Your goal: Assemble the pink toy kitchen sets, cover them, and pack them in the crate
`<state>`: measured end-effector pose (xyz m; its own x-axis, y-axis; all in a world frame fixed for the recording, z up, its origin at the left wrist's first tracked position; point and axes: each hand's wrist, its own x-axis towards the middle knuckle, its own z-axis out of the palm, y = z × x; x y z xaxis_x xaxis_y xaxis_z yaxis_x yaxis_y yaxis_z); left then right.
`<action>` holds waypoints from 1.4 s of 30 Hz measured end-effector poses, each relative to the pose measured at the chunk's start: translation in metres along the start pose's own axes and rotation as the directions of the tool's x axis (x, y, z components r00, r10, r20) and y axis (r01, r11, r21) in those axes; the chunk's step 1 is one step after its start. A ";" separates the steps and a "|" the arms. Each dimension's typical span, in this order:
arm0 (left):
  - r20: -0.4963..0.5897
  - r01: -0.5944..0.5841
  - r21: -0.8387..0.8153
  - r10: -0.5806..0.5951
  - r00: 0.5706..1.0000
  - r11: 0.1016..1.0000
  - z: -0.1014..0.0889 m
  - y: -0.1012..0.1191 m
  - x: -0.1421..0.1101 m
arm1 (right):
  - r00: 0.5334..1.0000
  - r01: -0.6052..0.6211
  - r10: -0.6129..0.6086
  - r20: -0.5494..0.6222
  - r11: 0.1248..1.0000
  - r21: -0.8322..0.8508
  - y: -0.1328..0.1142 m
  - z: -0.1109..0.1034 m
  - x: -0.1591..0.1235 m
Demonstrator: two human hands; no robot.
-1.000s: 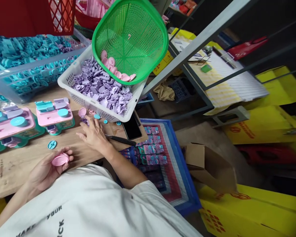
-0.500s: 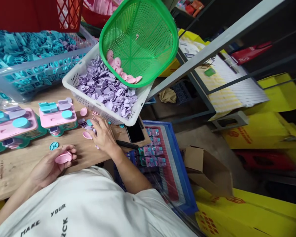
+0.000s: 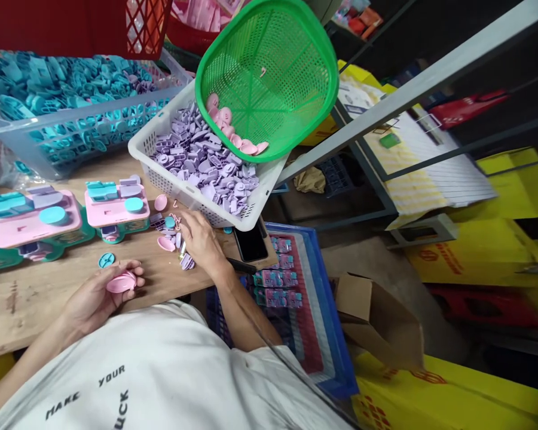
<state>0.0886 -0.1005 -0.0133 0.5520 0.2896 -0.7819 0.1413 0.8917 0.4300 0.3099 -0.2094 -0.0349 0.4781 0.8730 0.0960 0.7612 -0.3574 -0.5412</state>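
Observation:
My left hand (image 3: 101, 295) is closed around a small stack of pink oval dish-shaped pieces (image 3: 121, 282), palm up at the table's front edge. Palm down, my right hand (image 3: 201, 242) lies over a scatter of small parts, its fingers stretched and apart; its fingertips are partly hidden. Beside it are lilac pieces (image 3: 187, 261), a teal disc (image 3: 169, 221), a loose pink oval piece (image 3: 165, 243) and another pink oval piece (image 3: 160, 202). A teal wheel-like disc (image 3: 106, 260) rests above my left hand. To the left stand pink-topped toy units (image 3: 116, 209) with teal and lilac parts.
A white basket (image 3: 183, 194) of lilac parts stands behind my right hand. A green basket (image 3: 269, 77) with pink oval pieces leans over it. Teal parts fill a clear bin (image 3: 85, 128). A phone (image 3: 251, 243) lies at the table's right edge, above a blue crate (image 3: 327, 310).
My right hand has drawn away from the teal disc, and more lilac pieces show beside it. My left hand still holds the pink oval pieces. The view has shifted slightly.

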 end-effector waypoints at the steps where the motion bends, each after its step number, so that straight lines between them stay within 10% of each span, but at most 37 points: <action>1: 0.004 -0.001 -0.001 0.001 1.000 1.000 -0.001 0.000 0.001 | 1.000 -0.027 0.027 -0.003 1.000 0.006 0.002 -0.001 -0.001; 26: 0.044 -0.034 -0.017 0.035 0.998 0.999 -0.010 -0.004 -0.001 | 0.938 -0.237 0.306 0.165 0.909 -0.342 -0.026 -0.005 0.035; 42: 0.092 -0.022 0.002 0.022 0.996 1.000 0.001 -0.001 0.003 | 0.991 -0.073 0.085 0.106 0.991 -0.114 -0.013 0.009 0.021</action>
<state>0.0911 -0.1007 -0.0160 0.6280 0.2756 -0.7278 0.1309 0.8844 0.4479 0.3067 -0.1834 -0.0333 0.4918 0.8698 -0.0394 0.7695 -0.4554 -0.4477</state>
